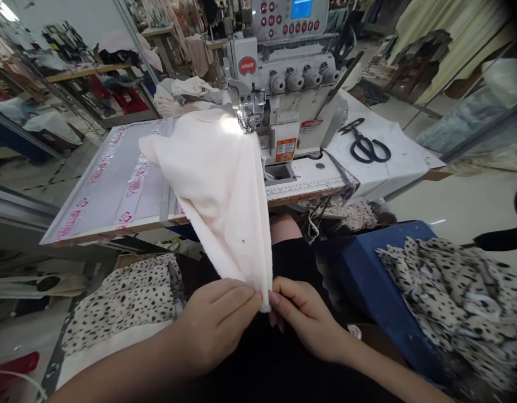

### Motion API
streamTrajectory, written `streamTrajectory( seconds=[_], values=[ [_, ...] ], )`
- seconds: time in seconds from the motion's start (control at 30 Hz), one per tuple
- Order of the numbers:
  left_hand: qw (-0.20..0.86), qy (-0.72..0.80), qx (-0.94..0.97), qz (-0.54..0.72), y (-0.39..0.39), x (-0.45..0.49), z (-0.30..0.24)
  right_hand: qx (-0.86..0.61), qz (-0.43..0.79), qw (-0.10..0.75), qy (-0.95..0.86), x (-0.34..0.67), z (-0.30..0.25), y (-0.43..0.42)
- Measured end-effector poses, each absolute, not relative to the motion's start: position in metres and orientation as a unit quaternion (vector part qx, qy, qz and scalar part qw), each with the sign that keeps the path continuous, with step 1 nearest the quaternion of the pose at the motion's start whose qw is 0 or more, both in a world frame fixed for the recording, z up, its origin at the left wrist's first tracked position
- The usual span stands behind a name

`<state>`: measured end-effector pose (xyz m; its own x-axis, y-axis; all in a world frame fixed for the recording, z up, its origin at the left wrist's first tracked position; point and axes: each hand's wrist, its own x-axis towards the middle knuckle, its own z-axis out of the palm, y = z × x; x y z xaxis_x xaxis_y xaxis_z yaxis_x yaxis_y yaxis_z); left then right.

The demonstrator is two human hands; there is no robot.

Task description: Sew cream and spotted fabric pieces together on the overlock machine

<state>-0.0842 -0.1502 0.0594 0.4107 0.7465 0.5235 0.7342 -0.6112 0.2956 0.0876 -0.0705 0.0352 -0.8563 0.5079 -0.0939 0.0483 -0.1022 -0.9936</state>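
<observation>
A cream knit fabric (216,190) hangs in a folded, tapering length from the presser foot (250,109) of an overlock sewing machine (279,106) down towards me. My left hand (219,319) and my right hand (304,316) pinch its lower corner from either side, close together. The fabric's upper end lies under the lit needle area, partly hidden by the foot. Beyond the machine, black-handled scissors (365,144) rest on a white cloth (393,151), out of reach of both hands.
A wide grey board (107,184) with pink-printed edges extends left of the machine. Spotted fabric lies in piles at lower left (120,302) and on a blue surface (367,280) at right. Racks of garments stand behind.
</observation>
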Motion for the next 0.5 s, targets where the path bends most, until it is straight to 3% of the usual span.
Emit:
streamTrajectory(
  seconds=[0.5],
  values=[
    [-0.025,0.459,0.858,0.229,-0.1442,-0.0802,0.0653,-0.259,0.800,0.150,-0.520,0.0798,0.0292,-0.0670]
  ],
)
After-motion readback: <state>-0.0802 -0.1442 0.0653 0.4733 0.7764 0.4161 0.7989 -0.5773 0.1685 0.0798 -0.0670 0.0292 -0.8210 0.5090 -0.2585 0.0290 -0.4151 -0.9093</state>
